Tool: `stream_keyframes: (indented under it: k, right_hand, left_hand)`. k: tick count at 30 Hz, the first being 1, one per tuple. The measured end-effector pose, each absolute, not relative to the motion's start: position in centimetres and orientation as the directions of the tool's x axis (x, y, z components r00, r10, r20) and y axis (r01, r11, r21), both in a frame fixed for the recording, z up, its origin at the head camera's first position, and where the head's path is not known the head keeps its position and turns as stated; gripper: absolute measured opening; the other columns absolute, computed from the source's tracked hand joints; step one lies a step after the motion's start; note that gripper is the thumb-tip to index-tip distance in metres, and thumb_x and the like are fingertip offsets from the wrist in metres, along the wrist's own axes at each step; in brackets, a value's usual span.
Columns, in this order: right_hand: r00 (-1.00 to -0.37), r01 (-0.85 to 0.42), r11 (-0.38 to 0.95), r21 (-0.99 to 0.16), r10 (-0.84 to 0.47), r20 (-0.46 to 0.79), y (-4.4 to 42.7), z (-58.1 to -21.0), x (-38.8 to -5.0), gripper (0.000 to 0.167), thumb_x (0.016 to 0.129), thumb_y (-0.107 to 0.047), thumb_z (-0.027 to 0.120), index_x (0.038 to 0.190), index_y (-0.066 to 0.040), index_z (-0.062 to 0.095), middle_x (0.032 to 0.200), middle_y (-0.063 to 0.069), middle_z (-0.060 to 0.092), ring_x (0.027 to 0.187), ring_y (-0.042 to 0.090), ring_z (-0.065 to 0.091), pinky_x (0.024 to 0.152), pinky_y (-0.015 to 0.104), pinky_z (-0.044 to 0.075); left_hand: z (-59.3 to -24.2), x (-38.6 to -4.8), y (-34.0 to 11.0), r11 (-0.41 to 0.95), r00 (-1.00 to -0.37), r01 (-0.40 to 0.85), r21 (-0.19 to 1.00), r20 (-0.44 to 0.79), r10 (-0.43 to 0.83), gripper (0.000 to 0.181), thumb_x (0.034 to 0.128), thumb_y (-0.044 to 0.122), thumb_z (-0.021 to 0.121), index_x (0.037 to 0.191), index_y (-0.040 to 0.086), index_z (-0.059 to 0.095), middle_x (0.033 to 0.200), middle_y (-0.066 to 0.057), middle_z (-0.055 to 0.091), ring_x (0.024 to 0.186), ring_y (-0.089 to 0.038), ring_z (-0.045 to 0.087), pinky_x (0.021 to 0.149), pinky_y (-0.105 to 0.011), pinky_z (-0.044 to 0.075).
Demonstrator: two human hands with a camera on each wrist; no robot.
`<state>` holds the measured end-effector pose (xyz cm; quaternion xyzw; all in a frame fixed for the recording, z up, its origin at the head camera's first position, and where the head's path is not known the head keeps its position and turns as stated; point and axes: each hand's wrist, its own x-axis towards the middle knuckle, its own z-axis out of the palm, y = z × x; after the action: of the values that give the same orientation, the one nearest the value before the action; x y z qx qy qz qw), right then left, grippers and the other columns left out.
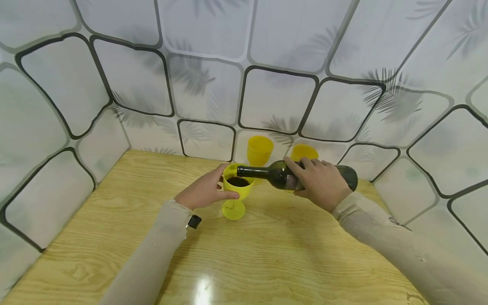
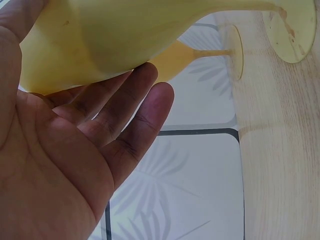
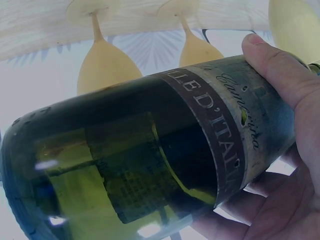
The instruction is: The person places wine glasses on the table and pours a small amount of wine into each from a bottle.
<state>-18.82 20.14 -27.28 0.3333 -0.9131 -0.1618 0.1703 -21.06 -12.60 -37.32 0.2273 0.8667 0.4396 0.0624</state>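
Note:
My left hand (image 1: 203, 189) grips the bowl of a yellow plastic wine goblet (image 1: 241, 192), thumb in front and fingers behind. The goblet stands upright on its round foot, with dark liquid in the bowl. In my right hand (image 1: 323, 182) is a dark green wine bottle (image 1: 280, 174), held by its body and tilted nearly level. Its neck points left, with the mouth over the goblet's rim. The right wrist view shows the bottle's label (image 3: 235, 105) and the thumb along its side. In the left wrist view, dark drips mark the goblet's foot (image 2: 292, 30).
Behind the bottle stand two more yellow goblets, one at the back middle (image 1: 260, 149) and one partly hidden by the right hand (image 1: 304, 151). The wooden table (image 1: 228, 258) meets a patterned wall (image 1: 206, 140) at the back. A dark watch-like object (image 1: 194, 221) sits at the left wrist.

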Motion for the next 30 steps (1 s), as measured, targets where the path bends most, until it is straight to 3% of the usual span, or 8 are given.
stream_keyframes:
  k: [30]
  right_hand:
    - [-0.718, -0.557, 0.725, 0.405, -0.665, 0.203, 19.95, -27.35, -18.82, 0.096, 0.074, -0.048, 0.093, 0.152, -0.012, 0.050, 0.108, 0.019, 0.066, 0.077, 0.035, 0.066, 0.072, 0.049, 0.061]
  left_hand:
    - [-37.18, -20.97, -12.64, 0.501, -0.887, 0.330, 0.800, 0.081, 0.454, 0.089, 0.0874, 0.055, 0.079, 0.158, 0.029, 0.032, 0.131, 0.008, 0.061, 0.116, -0.017, 0.059, 0.099, -0.042, 0.051]
